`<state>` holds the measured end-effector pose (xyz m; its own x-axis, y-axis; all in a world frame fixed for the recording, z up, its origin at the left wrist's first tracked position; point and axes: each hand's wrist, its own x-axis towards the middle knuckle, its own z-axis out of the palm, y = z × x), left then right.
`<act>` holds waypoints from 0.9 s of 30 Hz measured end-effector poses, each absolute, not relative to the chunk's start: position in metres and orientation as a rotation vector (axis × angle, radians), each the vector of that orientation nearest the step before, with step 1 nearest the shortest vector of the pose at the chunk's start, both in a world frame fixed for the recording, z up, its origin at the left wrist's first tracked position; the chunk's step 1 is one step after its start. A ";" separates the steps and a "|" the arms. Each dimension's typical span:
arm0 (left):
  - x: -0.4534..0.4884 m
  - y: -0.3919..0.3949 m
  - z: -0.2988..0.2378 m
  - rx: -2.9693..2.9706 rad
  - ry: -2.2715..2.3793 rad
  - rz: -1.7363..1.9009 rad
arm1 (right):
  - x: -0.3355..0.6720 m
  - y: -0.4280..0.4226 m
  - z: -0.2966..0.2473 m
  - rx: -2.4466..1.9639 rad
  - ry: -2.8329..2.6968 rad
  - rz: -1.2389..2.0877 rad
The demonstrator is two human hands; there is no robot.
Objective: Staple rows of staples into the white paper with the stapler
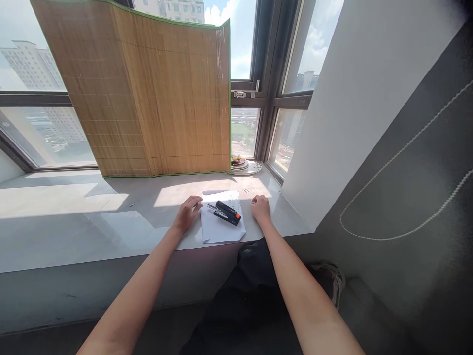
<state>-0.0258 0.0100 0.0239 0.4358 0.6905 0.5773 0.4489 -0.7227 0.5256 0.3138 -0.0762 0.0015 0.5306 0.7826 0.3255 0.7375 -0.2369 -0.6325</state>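
A black stapler [228, 213] with an orange patch at one end lies on a small stack of white paper [218, 231]. Its arms are spread apart, and a silver metal part sticks out to the left. Some writing or print shows on the paper's upper right. At the paper's left edge rests my left hand [188, 213], fingers stretched loosely toward the sheet, holding nothing that I can see. My right hand [261, 208] lies on the sill just right of the paper with its fingers curled in; no object shows in it. Two tiny thin strips [246, 190] lie beyond the paper.
A wide white window sill [121, 231] carries everything. A bamboo mat [173, 98] with green edging stands against the window behind it. Stacked plates [247, 167] sit in the back corner. A beaded cord [384, 238] hangs at the right by the wall.
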 end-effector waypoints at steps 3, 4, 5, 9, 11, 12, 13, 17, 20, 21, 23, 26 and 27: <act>-0.026 0.010 0.024 2.342 1.010 1.178 | 0.309 -0.079 0.006 -2.005 -1.248 0.050; -0.026 0.010 0.025 2.328 1.006 1.183 | 0.306 -0.080 0.009 -1.993 -1.260 0.030; -0.027 0.009 0.025 2.319 0.994 1.193 | 0.301 -0.082 0.013 -1.967 -1.279 0.004; -0.027 0.012 0.021 2.296 0.931 1.276 | 0.271 -0.089 0.029 -1.694 -1.384 -0.036; -0.027 0.014 0.017 2.276 0.949 1.297 | 0.251 -0.093 0.035 -1.574 -1.398 0.064; -0.027 0.015 0.016 2.267 0.966 1.297 | 0.241 -0.095 0.037 -1.551 -1.393 0.130; -0.027 0.017 0.014 2.261 0.979 1.293 | 0.233 -0.097 0.038 -1.557 -1.386 0.193; -0.027 0.019 0.011 2.260 0.969 1.269 | 0.211 -0.104 0.041 -1.712 -1.496 0.303; -0.028 0.019 0.013 2.279 0.931 1.271 | 0.206 -0.106 0.045 -1.794 -1.673 0.280; -0.028 0.019 0.014 2.293 0.915 1.270 | 0.205 -0.106 0.047 -1.819 -1.714 0.283; -0.028 0.018 0.016 2.338 0.876 1.271 | 0.202 -0.106 0.050 -1.867 -1.764 0.289; -0.025 0.017 0.019 2.426 0.771 1.275 | 0.199 -0.107 0.053 -1.882 -1.777 0.212; -0.023 0.017 0.020 2.449 0.727 1.276 | 0.198 -0.108 0.053 -1.869 -1.778 0.177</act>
